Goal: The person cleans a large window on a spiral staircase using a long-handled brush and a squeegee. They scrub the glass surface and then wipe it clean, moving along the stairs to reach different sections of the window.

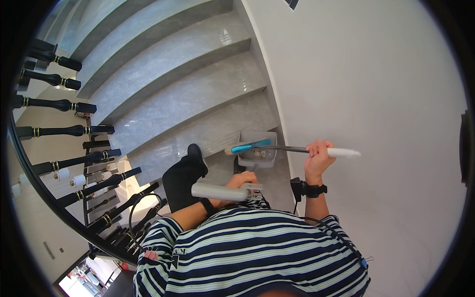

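My right hand [318, 156] grips the metal pole of a broom just below its white end grip [344, 152]. The broom's blue head [249, 146], with pale bristles, lies across the mouth of a grey dustpan [275, 157]. Some small pale debris [260, 153] shows inside the pan. My left hand [242, 179] is closed around the upper part of the dustpan's handle, whose thick white grip [219, 191] points left across my forearm. Part of the dustpan's stick is hidden behind this hand and my body.
Grey polished stone stairs [185, 96] curve ahead of me, and my black shoe [197, 159] rests on one step. A plain wall [363, 92] borders the right side. Black balusters [70, 130] with gold rings and a curved handrail [41, 182] line the left. Hanging lamps [78, 181] show beyond.
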A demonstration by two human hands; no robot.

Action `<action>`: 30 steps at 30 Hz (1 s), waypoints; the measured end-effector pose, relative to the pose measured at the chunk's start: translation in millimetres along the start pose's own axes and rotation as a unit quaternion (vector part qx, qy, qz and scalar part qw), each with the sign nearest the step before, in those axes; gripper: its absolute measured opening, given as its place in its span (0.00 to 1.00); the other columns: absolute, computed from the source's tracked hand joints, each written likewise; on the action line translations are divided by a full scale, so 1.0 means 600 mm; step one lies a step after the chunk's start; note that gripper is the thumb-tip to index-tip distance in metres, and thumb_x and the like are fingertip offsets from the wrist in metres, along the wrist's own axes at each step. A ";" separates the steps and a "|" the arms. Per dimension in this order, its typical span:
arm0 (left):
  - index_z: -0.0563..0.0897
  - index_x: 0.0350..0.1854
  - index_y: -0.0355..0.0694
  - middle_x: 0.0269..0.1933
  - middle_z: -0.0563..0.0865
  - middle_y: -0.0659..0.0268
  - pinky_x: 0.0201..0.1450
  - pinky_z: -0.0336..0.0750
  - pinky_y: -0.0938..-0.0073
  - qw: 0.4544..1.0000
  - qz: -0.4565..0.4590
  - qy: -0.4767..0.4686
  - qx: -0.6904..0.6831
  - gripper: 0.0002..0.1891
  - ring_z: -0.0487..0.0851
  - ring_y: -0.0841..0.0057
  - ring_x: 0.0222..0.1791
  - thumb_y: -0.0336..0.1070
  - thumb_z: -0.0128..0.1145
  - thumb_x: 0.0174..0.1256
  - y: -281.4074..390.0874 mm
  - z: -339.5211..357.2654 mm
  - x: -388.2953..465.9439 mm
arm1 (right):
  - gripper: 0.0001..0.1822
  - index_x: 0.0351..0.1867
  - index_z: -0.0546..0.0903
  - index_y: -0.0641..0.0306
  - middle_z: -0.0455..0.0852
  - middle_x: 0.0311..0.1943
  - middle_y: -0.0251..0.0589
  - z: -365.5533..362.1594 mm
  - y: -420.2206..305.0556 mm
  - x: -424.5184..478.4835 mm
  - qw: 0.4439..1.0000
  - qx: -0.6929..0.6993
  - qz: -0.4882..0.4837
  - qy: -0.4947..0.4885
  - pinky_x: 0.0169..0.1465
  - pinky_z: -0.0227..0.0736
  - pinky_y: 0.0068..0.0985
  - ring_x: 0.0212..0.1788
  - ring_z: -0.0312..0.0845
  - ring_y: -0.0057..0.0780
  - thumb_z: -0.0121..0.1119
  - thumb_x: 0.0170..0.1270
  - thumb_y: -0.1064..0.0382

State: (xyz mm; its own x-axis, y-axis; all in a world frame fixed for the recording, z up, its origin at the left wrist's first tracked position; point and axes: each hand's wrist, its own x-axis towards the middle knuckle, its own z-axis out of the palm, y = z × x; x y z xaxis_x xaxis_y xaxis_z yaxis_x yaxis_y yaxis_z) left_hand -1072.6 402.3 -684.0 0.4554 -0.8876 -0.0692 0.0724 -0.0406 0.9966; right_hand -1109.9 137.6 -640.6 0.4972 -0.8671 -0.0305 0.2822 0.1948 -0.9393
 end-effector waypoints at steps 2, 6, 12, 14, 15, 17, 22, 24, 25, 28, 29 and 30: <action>0.79 0.29 0.38 0.34 0.81 0.65 0.44 0.70 0.72 1.000 -0.027 -0.003 -0.002 0.08 0.76 0.70 0.38 0.33 0.64 0.63 0.020 -0.013 -0.010 | 0.16 0.22 0.65 0.59 0.60 0.13 0.29 0.025 -0.024 0.017 1.000 -0.010 0.009 -0.008 0.25 0.63 0.26 0.16 0.56 0.20 0.55 0.66 0.73; 0.79 0.27 0.37 0.35 0.82 0.65 0.46 0.71 0.71 0.999 -0.042 -0.019 -0.018 0.12 0.77 0.71 0.39 0.36 0.63 0.69 0.061 -0.037 -0.050 | 0.15 0.23 0.67 0.59 0.62 0.14 0.29 0.087 0.011 0.022 0.997 0.043 -0.008 -0.070 0.26 0.69 0.28 0.16 0.59 0.20 0.56 0.67 0.72; 0.80 0.30 0.37 0.35 0.82 0.64 0.46 0.71 0.72 0.998 -0.047 -0.029 -0.027 0.08 0.77 0.71 0.40 0.34 0.62 0.66 0.055 -0.020 -0.095 | 0.13 0.23 0.76 0.65 0.77 0.18 0.31 0.116 0.133 0.042 0.921 -0.160 -0.044 -0.354 0.28 0.63 0.23 0.21 0.67 0.20 0.62 0.67 0.67; 0.79 0.30 0.36 0.38 0.82 0.64 0.51 0.71 0.75 0.989 -0.108 -0.032 -0.092 0.10 0.78 0.74 0.43 0.33 0.64 0.69 0.027 -0.010 -0.105 | 0.13 0.22 0.77 0.66 0.76 0.18 0.31 0.083 0.159 0.025 0.877 -0.209 -0.048 -0.429 0.28 0.61 0.23 0.22 0.66 0.18 0.61 0.67 0.66; 0.78 0.30 0.36 0.38 0.82 0.64 0.51 0.71 0.75 0.989 -0.106 -0.024 -0.103 0.10 0.78 0.75 0.43 0.33 0.64 0.68 0.011 -0.006 -0.108 | 0.14 0.22 0.77 0.67 0.75 0.18 0.31 0.063 0.161 0.016 0.882 -0.228 -0.026 -0.411 0.27 0.60 0.23 0.22 0.66 0.18 0.61 0.67 0.66; 0.78 0.30 0.36 0.37 0.82 0.65 0.51 0.71 0.75 0.988 -0.095 -0.009 -0.122 0.09 0.77 0.75 0.43 0.32 0.64 0.67 -0.015 0.005 -0.101 | 0.15 0.21 0.76 0.67 0.73 0.17 0.32 0.013 0.143 -0.007 0.887 -0.269 0.010 -0.375 0.27 0.59 0.23 0.22 0.64 0.17 0.61 0.67 0.66; 0.82 0.35 0.37 0.39 0.83 0.65 0.50 0.72 0.75 0.997 -0.049 -0.024 -0.051 0.08 0.78 0.75 0.44 0.36 0.63 0.68 -0.045 0.002 -0.073 | 0.13 0.21 0.74 0.67 0.74 0.20 0.30 -0.035 0.060 -0.039 0.922 -0.247 0.062 -0.291 0.28 0.60 0.20 0.24 0.65 0.16 0.58 0.66 0.71; 0.81 0.33 0.37 0.34 0.80 0.65 0.43 0.71 0.73 0.994 -0.035 0.001 -0.101 0.10 0.76 0.75 0.37 0.38 0.63 0.67 -0.042 0.002 -0.071 | 0.09 0.25 0.75 0.66 0.73 0.21 0.31 -0.050 0.071 -0.029 0.961 -0.184 0.078 -0.189 0.30 0.63 0.20 0.25 0.66 0.18 0.58 0.66 0.71; 0.81 0.32 0.36 0.32 0.78 0.65 0.40 0.71 0.72 0.992 -0.029 0.029 -0.122 0.11 0.75 0.75 0.34 0.39 0.63 0.67 -0.037 -0.003 -0.077 | 0.06 0.31 0.76 0.64 0.75 0.24 0.32 -0.046 0.062 -0.027 0.973 -0.155 0.045 -0.163 0.32 0.66 0.23 0.26 0.67 0.19 0.58 0.68 0.70; 0.82 0.39 0.33 0.35 0.81 0.60 0.44 0.73 0.67 0.992 -0.037 0.044 -0.115 0.11 0.78 0.71 0.37 0.38 0.62 0.69 -0.040 -0.007 -0.101 | 0.10 0.27 0.72 0.63 0.70 0.21 0.32 -0.022 0.016 -0.014 0.971 -0.126 -0.003 -0.204 0.31 0.64 0.23 0.24 0.63 0.20 0.56 0.68 0.70; 0.82 0.42 0.32 0.38 0.83 0.57 0.47 0.74 0.66 0.994 -0.044 0.046 -0.087 0.10 0.80 0.68 0.40 0.35 0.61 0.68 -0.022 -0.007 -0.103 | 0.11 0.26 0.71 0.62 0.68 0.20 0.31 -0.018 0.004 -0.010 0.968 -0.119 -0.015 -0.218 0.30 0.63 0.23 0.24 0.62 0.20 0.55 0.69 0.70; 0.82 0.45 0.30 0.40 0.85 0.54 0.50 0.75 0.64 0.995 -0.057 0.055 -0.063 0.11 0.82 0.65 0.42 0.33 0.61 0.67 -0.001 -0.010 -0.110 | 0.12 0.24 0.70 0.62 0.67 0.19 0.31 -0.011 0.001 -0.002 0.966 -0.106 -0.024 -0.234 0.30 0.63 0.23 0.23 0.61 0.20 0.54 0.69 0.70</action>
State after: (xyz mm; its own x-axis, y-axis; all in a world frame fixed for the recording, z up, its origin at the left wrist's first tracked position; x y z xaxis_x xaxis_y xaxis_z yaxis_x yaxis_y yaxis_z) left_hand -1097.1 463.5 -680.0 0.5313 -0.8250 -0.1925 0.2363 -0.0739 0.9689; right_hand -1115.6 135.5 -643.5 0.8178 -0.5614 0.1266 0.1650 0.0180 -0.9861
